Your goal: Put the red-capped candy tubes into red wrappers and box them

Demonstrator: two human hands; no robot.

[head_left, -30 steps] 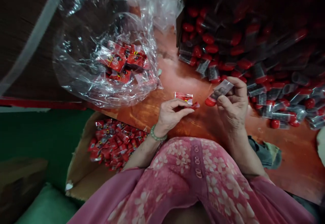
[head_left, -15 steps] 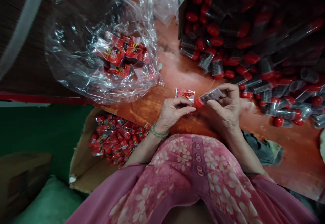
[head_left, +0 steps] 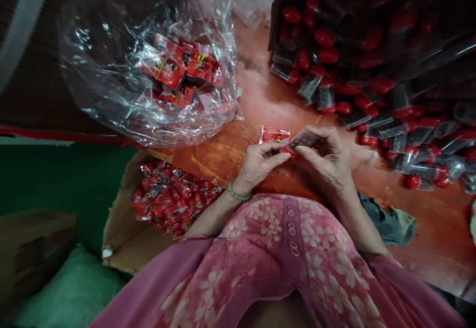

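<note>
My left hand [head_left: 259, 165] pinches a small red printed packet [head_left: 274, 134] between thumb and fingers, above the table edge. Closed around a clear tube [head_left: 304, 141] with a red end and dark round pieces inside, my right hand [head_left: 330, 155] holds it tilted. The tube's red end meets the packet by my left fingertips; whether it is inside the packet's mouth I cannot tell. Both hands are close together in front of my body.
A clear plastic bag [head_left: 122, 112] with bundled red packets [head_left: 171, 73] lies at left. Below it, a cardboard box [head_left: 121, 234] holds many filled red packets [head_left: 174, 199]. Red-capped tubes [head_left: 327, 97] are heaped at right on the red table [head_left: 256, 85]. A dark cloth [head_left: 383, 219] lies near my right arm.
My right hand has brought the tube slightly left and turned it, so its red end sits closer against the packet. My left hand keeps its pinch. The whole view has shifted a little.
</note>
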